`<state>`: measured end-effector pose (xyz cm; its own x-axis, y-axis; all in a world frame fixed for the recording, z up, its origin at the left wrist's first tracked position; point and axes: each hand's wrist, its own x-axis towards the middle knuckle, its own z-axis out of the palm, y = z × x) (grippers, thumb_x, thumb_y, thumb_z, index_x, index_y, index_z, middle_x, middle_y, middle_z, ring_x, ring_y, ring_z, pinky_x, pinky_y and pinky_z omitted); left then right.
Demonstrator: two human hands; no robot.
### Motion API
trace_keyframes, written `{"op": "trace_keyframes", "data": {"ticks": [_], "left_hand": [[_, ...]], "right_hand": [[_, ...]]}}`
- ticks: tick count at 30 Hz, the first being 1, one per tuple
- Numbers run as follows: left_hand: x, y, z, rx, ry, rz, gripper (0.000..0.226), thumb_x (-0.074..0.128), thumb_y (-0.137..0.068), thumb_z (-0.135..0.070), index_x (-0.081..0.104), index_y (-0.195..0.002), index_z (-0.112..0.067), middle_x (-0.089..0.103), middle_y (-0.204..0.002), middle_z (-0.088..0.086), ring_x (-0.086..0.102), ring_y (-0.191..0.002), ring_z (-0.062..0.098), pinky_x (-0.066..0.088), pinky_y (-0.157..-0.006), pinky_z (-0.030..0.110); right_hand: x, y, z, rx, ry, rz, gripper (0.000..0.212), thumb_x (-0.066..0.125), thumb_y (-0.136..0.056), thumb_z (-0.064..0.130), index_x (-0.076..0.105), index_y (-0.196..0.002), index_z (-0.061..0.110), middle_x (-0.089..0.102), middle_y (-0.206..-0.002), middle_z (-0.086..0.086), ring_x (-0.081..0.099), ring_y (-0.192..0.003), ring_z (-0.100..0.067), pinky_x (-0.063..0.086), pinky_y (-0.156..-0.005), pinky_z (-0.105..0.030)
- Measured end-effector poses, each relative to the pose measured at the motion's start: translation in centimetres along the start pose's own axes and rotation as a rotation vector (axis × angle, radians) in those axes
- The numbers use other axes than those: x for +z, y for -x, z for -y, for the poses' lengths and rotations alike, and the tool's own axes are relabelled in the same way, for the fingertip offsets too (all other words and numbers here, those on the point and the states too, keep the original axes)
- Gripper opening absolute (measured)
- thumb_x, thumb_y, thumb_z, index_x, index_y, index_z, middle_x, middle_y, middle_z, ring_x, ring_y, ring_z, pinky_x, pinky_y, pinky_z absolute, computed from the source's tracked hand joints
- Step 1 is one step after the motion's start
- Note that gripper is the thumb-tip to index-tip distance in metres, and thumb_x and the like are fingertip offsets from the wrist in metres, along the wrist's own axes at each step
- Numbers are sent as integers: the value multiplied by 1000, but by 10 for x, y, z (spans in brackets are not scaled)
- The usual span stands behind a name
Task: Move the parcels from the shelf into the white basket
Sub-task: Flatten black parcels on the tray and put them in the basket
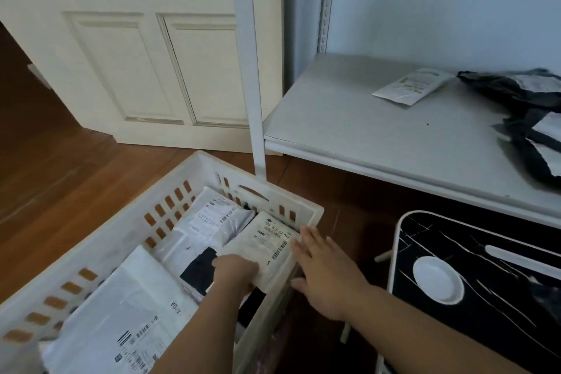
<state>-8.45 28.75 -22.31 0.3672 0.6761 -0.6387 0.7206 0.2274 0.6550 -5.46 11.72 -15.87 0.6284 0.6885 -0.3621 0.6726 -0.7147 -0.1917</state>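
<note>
The white basket (121,225) stands on the floor left of the shelf (379,136) and holds several parcels. My left hand (236,272) reaches into it and grips the near edge of a white labelled parcel (270,241) that leans on the basket's right rim. My right hand (324,273) is flat, its straight fingers touching that parcel's right edge at the rim. Deeper in the basket lie a grey-white parcel (212,222), a black one (198,270) and a large white one (121,307). On the shelf lie a small white parcel (409,86) and dark grey parcels (522,106).
A cream panelled door (136,48) stands behind the basket. A white shelf post (253,70) rises just past the basket's far corner. Below the shelf sits a black marble-patterned table (485,276) with a white round dish. Wood floor lies to the left.
</note>
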Motion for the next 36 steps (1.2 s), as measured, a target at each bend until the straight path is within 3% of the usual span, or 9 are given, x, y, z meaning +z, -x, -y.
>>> {"op": "trace_keyframes", "data": {"ticks": [3, 7, 12, 16, 19, 22, 29, 32, 36], "left_hand": [[10, 17, 7, 176, -592, -229, 98, 62, -86, -36, -6, -146, 2, 14, -148, 17, 29, -130, 32, 34, -104, 39], [22, 11, 18, 448, -904, -319, 108, 64, -85, -28, -25, -144, -14, -19, -154, 15, 33, -129, 31, 43, -90, 33], [15, -3, 14, 411, -1031, 131, 59, 54, -88, -38, 38, -143, -24, 46, -143, 2, 42, -129, 29, 40, -101, 38], [9, 14, -5, 476, -877, -60, 39, 49, -92, -24, 51, -128, -12, 53, -133, 10, 51, -117, 28, 47, -91, 35], [18, 49, -34, 708, -695, -247, 50, 51, -94, -24, 41, -141, -9, 39, -147, 14, 38, -132, 33, 40, -104, 47], [47, 89, -51, 951, -571, -236, 52, 55, -92, -20, 42, -141, -5, 41, -146, 18, 37, -134, 34, 35, -107, 47], [147, 177, -42, 1222, -719, 240, 46, 50, -96, -27, 43, -141, -18, 41, -144, -2, 44, -129, 14, 36, -104, 28], [195, 215, -26, 1156, -762, 530, 47, 54, -95, -32, 43, -140, -23, 45, -141, -5, 47, -125, 11, 36, -104, 24], [237, 259, -11, 944, -700, 740, 53, 63, -90, -32, 44, -138, -22, 57, -130, 1, 57, -109, 12, 41, -96, 24]], "right_hand": [[3, -2, 0, -9, 34, -26, 66, 34, -103, 35, -6, -153, 16, -21, -158, -10, -19, -146, -24, -7, -118, -35], [2, -4, -4, -12, 41, -2, 70, 40, -102, 29, -5, -153, 17, -21, -158, -9, -19, -146, -23, -8, -117, -33], [0, -4, -9, -26, -31, 50, 68, 40, -102, 31, -3, -154, 21, -22, -158, -5, -22, -145, -18, -5, -117, -34], [-3, 13, -34, -2, -70, 60, 67, 37, -102, 39, -3, -154, 23, -16, -160, 0, -16, -146, -15, -4, -119, -37], [11, 52, -76, 180, -24, -20, 69, 34, -101, 46, -2, -154, 20, -16, -160, -3, -17, -146, -18, -4, -120, -39], [22, 104, -129, 417, -5, -102, 74, 38, -98, 51, 2, -155, 21, -16, -160, -4, -20, -146, -19, -6, -119, -42], [38, 218, -216, 1021, -249, -217, 106, 54, -79, 73, -9, -152, 30, -22, -158, -10, -17, -146, -30, 9, -116, -56], [52, 249, -236, 1181, -486, -235, 122, 61, -69, 76, -16, -151, 29, -17, -160, -11, -8, -147, -31, 14, -115, -58], [70, 269, -248, 1235, -666, -274, 128, 66, -62, 78, -9, -153, 27, 12, -159, -6, 15, -144, -31, 24, -112, -52]]}}
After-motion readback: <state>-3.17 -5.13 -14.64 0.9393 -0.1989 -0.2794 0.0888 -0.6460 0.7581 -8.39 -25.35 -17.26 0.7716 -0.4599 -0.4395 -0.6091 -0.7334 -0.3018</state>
